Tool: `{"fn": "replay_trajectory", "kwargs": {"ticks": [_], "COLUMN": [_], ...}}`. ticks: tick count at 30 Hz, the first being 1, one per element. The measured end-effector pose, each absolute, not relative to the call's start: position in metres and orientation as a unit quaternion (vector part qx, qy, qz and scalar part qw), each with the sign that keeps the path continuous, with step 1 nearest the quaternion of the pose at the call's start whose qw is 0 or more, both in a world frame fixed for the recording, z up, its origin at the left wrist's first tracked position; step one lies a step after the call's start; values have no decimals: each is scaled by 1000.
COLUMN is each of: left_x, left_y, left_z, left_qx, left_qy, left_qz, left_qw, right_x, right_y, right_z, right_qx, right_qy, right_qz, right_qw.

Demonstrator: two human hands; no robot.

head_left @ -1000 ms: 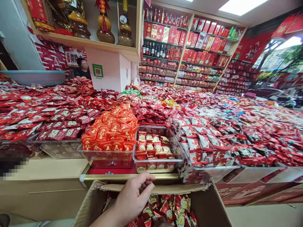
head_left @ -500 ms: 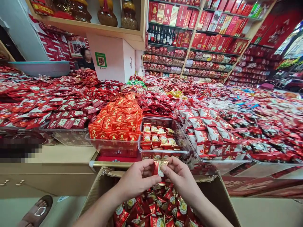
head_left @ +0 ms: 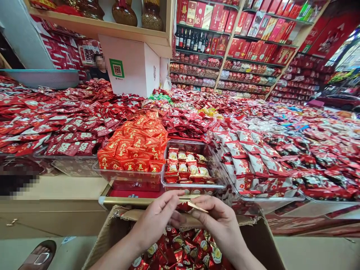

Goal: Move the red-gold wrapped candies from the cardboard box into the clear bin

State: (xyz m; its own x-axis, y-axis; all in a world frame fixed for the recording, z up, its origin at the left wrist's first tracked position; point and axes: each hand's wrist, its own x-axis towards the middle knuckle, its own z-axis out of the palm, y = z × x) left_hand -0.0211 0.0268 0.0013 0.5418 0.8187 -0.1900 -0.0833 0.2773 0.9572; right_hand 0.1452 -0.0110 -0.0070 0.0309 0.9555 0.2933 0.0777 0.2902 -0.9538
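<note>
Over the cardboard box, my right hand [head_left: 218, 217] pinches a small red and gold wrapped candy [head_left: 196, 207] between thumb and fingers. Its crimped gold end is turned toward me. Beside it, my left hand [head_left: 157, 217] has its fingers stretched out and apart, some blurred; I cannot tell whether a fingertip touches the wrapper. Below both hands, the cardboard box [head_left: 98, 232] holds a heap of similar red candies [head_left: 187, 249] with a pale round fruit picture. Just ahead, a clear plastic bin [head_left: 194, 185] contains the same kind of candy [head_left: 184, 167], laid in rows.
Left of that bin stands one piled with orange-red packets [head_left: 132, 153]; to the right, one with white and red packets [head_left: 242, 161]. A counter ledge [head_left: 67, 187] runs at left. Shelves [head_left: 225, 56] rise behind. A person [head_left: 99, 69] is at the back left, and a sandalled foot [head_left: 41, 255] shows below.
My left hand has drawn back and spread from the candy that both hands were holding. The candy has tipped edge-on in my right hand. The view has shifted slightly.
</note>
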Motion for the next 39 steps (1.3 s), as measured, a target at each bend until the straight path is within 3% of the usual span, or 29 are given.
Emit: {"fn": "replay_trajectory", "kwargs": {"ticks": [3, 6, 9, 15, 23, 26, 31, 33, 39], "left_x": [-22, -18, -15, -12, -11, -10, -9, -10, -16], "left_y": [30, 30, 29, 21, 18, 19, 22, 23, 20], "left_z": [2, 0, -4, -4, 2, -1, -2, -1, 0], "left_qx": [487, 500, 504, 515, 507, 490, 473, 474, 488], "left_qy": [346, 325, 314, 330, 326, 323, 352, 350, 348], "left_qz": [307, 349, 393, 412, 394, 411, 428, 423, 424], "left_qw": [741, 723, 702, 676, 694, 697, 685, 688, 679], "right_x": [146, 147, 148, 138, 138, 140, 134, 132, 152], "right_y": [-13, -14, -17, -20, -20, -22, -24, -24, -9], "right_z": [-8, -12, -17, -22, -24, -19, -12, -9, 22], "right_qx": [-400, -399, -460, -484, -513, -529, -444, -414, -407], "right_qy": [-710, -761, -723, -561, -542, -624, -814, -841, -872], "right_qz": [203, 128, 180, 438, 463, 366, -17, -112, -101], "right_qw": [542, 496, 483, 509, 478, 444, 374, 328, 252]}}
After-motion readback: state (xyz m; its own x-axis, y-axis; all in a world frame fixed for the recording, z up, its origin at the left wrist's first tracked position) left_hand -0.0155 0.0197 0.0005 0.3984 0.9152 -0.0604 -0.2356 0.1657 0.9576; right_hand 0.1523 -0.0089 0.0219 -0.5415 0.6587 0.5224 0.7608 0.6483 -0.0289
